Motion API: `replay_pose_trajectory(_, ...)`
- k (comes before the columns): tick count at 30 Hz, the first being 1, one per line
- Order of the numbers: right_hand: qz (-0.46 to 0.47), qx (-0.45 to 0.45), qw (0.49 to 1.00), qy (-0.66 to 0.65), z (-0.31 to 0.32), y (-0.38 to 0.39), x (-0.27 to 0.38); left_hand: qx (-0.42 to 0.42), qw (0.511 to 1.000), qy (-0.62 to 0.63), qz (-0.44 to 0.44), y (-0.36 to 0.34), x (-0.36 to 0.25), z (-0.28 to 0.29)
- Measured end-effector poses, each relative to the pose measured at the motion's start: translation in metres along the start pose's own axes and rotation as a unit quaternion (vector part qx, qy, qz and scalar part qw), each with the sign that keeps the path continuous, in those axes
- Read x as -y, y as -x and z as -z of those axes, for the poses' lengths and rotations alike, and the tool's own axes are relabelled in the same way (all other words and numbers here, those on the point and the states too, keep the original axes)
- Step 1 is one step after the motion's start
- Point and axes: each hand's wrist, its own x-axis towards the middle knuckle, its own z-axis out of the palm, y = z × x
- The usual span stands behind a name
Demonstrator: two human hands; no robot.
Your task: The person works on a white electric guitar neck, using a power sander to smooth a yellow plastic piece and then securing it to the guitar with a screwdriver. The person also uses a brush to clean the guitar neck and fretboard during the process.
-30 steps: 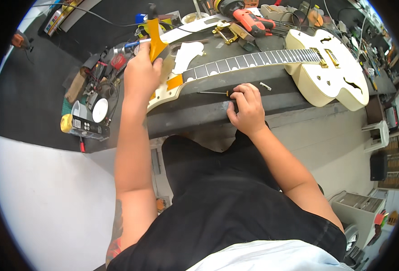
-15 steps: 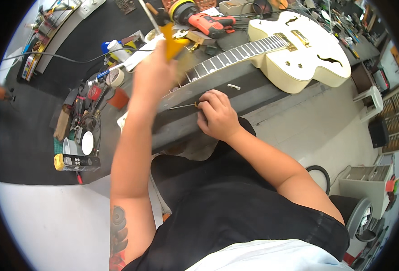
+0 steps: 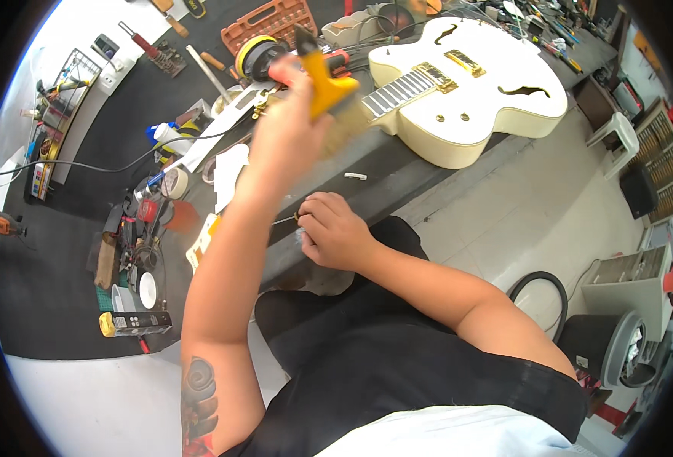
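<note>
Head view: left hand grips a yellow-handled brush, raised above the bench beside the cream guitar, while right hand pinches a thin tool steady at the bench edge.

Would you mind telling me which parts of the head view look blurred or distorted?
In the head view, the left hand and its yellow-handled brush smear with motion blur; the right hand and cream guitar stay sharp; the fisheye bends the bench edge, and black corners frame the picture.
</note>
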Motion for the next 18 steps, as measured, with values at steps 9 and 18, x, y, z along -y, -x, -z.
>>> replay_pose_trajectory(9, 0.017, 0.0, 1.0, 0.006, -0.002, 0.009, -0.008, -0.007, 0.999, -0.041, 0.014, -0.065, -0.02, -0.02)
replay_pose_trajectory(18, 0.005, 0.038, 0.999, 0.006, 0.006, 0.007, -0.006, 0.016, 0.999, 0.018, -0.022, -0.128, -0.055, -0.045)
